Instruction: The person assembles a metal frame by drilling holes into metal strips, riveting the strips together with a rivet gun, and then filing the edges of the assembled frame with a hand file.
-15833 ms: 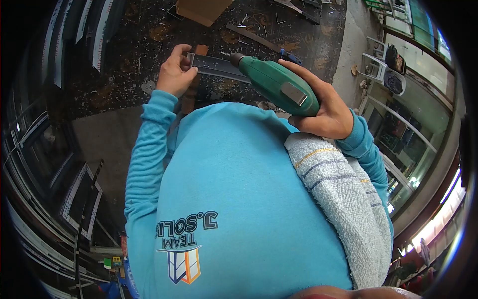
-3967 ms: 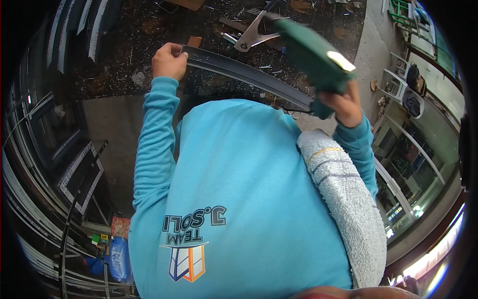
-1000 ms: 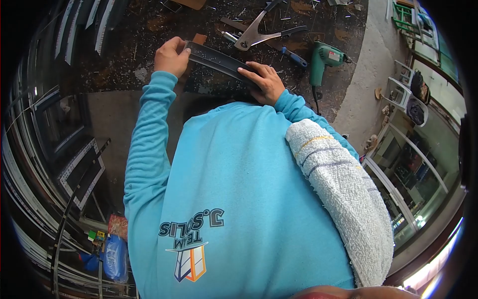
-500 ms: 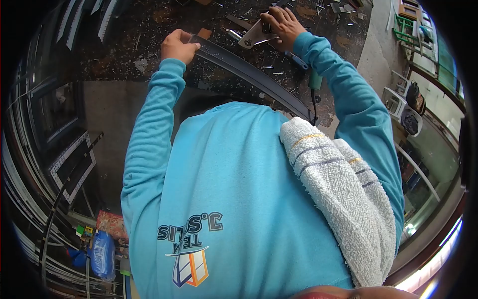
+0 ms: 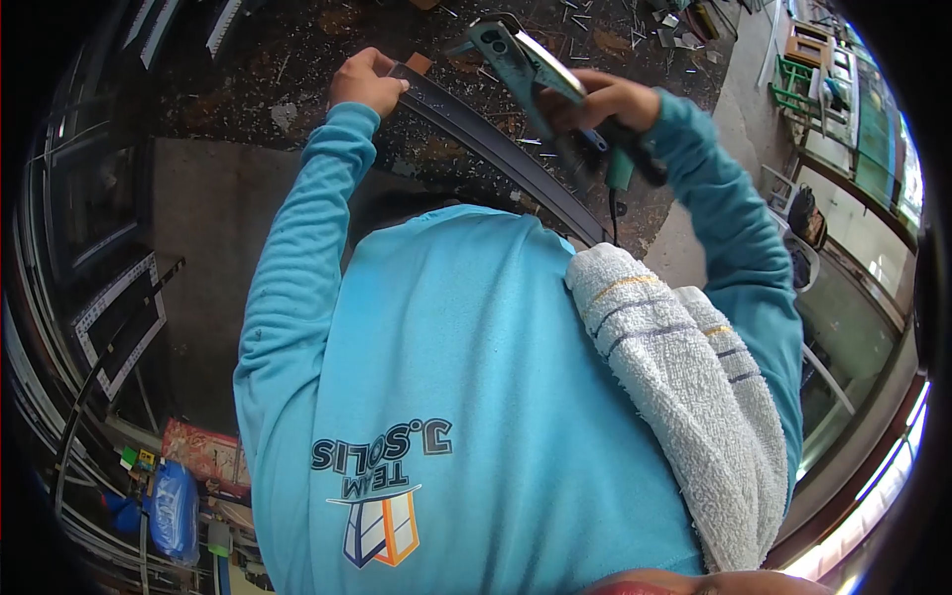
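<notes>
My left hand (image 5: 367,81) is closed on the far end of a long dark grey metal profile (image 5: 486,144). The strip runs from there down to the right, its near end close to my chest. Above the bench, my right hand (image 5: 603,102) grips a metal hand tool (image 5: 511,64) with a flat, holed head, a shiny silver edge and dark handles. Its exact kind I cannot make out. Behind the left fingers lies a small orange-brown block (image 5: 418,63). A green power tool (image 5: 620,169) with a black cord lies under the right wrist, partly hidden.
Metal shavings and offcuts litter the dark workbench (image 5: 283,84). Light metal strips (image 5: 149,35) lie at its far left. A towel (image 5: 664,347) hangs over my shoulder. Framed panels and long profiles stand at left; a green stool (image 5: 793,84) and a chair are at right.
My right hand has lifted the metal hand tool off the bench and turned it, bringing it nearer to me. My left hand keeps its hold on the profile.
</notes>
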Tool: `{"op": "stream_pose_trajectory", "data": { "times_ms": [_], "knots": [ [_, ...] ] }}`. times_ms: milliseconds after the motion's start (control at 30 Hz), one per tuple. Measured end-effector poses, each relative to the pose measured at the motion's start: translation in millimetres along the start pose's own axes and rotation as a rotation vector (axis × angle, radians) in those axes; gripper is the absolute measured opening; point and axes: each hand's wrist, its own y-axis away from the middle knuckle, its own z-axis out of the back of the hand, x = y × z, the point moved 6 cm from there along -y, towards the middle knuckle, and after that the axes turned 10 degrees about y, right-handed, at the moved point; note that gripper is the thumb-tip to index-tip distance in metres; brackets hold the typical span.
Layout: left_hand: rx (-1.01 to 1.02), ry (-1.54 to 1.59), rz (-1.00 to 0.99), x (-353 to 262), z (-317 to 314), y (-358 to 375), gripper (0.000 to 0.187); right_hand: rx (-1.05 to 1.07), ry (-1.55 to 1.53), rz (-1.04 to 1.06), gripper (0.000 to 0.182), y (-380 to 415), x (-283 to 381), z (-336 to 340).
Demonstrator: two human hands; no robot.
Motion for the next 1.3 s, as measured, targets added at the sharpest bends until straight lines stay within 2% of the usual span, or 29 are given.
{"op": "stream_pose_trajectory", "data": {
  "times_ms": [33, 67, 133, 200, 233, 333, 500, 600, 633, 767, 867, 1000, 1100, 1200, 1300],
  "knots": [
    [-0.005, -0.002, -0.008, -1, -1, 0, 0.027, -0.111, -0.178, -0.033, 0.049, -10, -12, -21],
    [-0.013, -0.007, -0.017, 0, -1, 1, 0.027, -0.095, -0.174, -0.146, 0.046, -22, -8, -39],
    [-0.016, -0.008, -0.03, 0, 3, 1, 0.026, -0.292, -0.029, -0.269, 0.051, -32, 0, -56],
    [0.009, 0.004, -0.045, -3, 3, 3, 0.027, -0.378, 0.123, -0.225, 0.058, -58, -20, -63],
    [0.013, -0.005, -0.046, -3, 2, 2, 0.027, -0.378, 0.217, -0.23, 0.061, -67, -27, -64],
    [0.035, -0.031, -0.066, 1, 1, -2, 0.027, -0.432, 0.251, -0.235, 0.061, -71, -26, -68],
    [0.065, -0.017, -0.063, 1, -1, -6, 0.028, -0.458, 0.233, -0.327, 0.058, -68, -15, -81],
    [0.094, 0.001, -0.078, 2, 0, -8, 0.029, -0.477, 0.222, -0.306, 0.057, -78, -10, -89],
    [0.092, 0.025, -0.051, 2, -1, -6, 0.029, -0.44, 0.196, -0.406, 0.055, -78, -2, -94],
    [0.112, 0.028, -0.051, 6, -3, -10, 0.032, -0.591, 0.209, -0.379, 0.055, -75, -5, -100],
    [0.06, 0.036, -0.058, 7, -4, -12, 0.025, -0.563, 0.196, -0.372, 0.057, -76, -11, -101],
    [0.073, 0.08, -0.04, 7, -3, -9, 0.027, -0.653, 0.089, -0.395, 0.052, -75, -5, -106],
    [0.078, 0.106, -0.049, 5, -1, -7, 0.027, -0.6, -0.133, -0.381, 0.051, -74, -9, -109],
    [0.069, 0.131, -0.04, 5, 0, -5, 0.027, -0.559, -0.121, -0.373, 0.054, -75, -18, -106],
    [0.088, 0.152, -0.017, 5, 0, -6, 0.027, -0.596, 0.106, -0.404, 0.055, -76, -16, -107]
  ]
}}
